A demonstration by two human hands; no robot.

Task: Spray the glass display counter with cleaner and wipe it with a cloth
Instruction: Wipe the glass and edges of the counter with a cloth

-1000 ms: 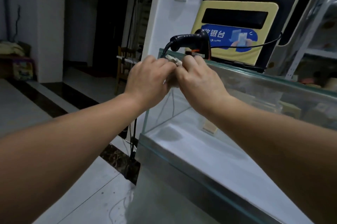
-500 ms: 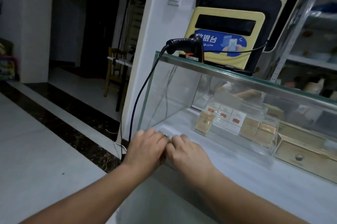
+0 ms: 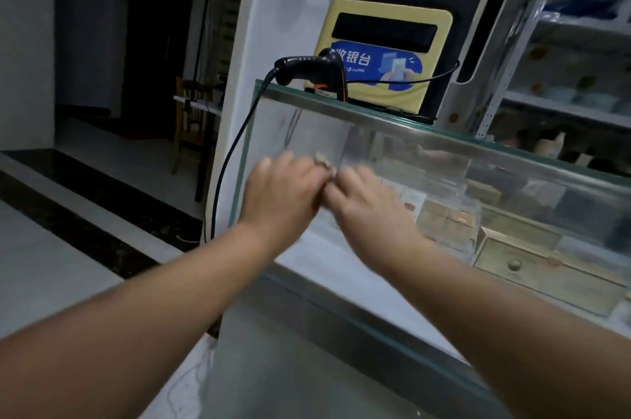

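The glass display counter [image 3: 392,131] fills the right half of the head view, its front pane facing me. My left hand [image 3: 280,193] and my right hand [image 3: 365,203] press side by side against that pane, about halfway up, near its left corner. Both are blurred. A small pale cloth [image 3: 324,162] is bunched between them; only its top edge peeks out above the knuckles. No spray bottle is in view.
A black barcode scanner [image 3: 317,72] sits on the counter top, its cable [image 3: 228,162] hanging down the left edge. Behind it stands a yellow cashier terminal [image 3: 386,53]. Small boxes [image 3: 447,217] and a wooden drawer box [image 3: 532,258] lie inside the case. Shelves [image 3: 577,77] stand at the right.
Both hands, together on the cloth, went from the pane's top edge down to its bottom, and have now come back up to mid-height.
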